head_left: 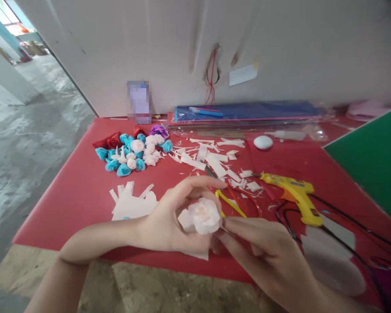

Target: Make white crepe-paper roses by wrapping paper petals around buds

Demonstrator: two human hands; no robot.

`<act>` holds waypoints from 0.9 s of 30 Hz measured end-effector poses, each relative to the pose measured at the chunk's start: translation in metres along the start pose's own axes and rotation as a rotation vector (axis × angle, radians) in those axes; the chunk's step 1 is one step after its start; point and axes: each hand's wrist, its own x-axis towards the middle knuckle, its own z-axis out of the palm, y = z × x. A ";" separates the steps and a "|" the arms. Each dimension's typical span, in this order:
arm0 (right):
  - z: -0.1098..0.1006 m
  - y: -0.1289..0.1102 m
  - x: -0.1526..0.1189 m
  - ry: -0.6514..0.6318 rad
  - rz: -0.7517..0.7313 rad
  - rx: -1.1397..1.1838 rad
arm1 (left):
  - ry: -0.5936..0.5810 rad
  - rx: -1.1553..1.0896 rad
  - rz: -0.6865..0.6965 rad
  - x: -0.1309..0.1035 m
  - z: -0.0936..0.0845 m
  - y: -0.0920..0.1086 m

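Observation:
A pale pink-white paper flower [204, 216] sits in the curl of my left hand [169, 213], whose thumb and fingers wrap round it. At the flower's right edge, the fingers of my right hand [260, 243] are pinched together on a petal, with a thin pale strip showing beside the fingertips. Behind my hands, scissors with red handles [241, 200] lie partly hidden on the red table [68, 191]. Cut white paper pieces [133, 206] lie by my left wrist.
A pile of blue, white, red and purple paper flowers [130, 152] stands at the back left. White scraps [215, 161] lie mid-table. A yellow glue gun [295, 191] with its black cable is on the right, near a green board [371, 161]. A white egg-shaped object [263, 142] and plastic-wrapped sheets [247, 112] are behind.

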 end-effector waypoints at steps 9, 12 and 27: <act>-0.006 -0.005 -0.002 0.003 -0.090 -0.174 | -0.049 0.056 -0.012 -0.004 0.003 -0.002; -0.004 -0.003 -0.004 0.053 -0.186 -0.342 | -0.026 0.060 -0.006 -0.004 0.004 -0.005; 0.008 0.016 -0.034 0.157 -0.395 -0.786 | -0.144 0.331 0.214 0.007 -0.003 0.009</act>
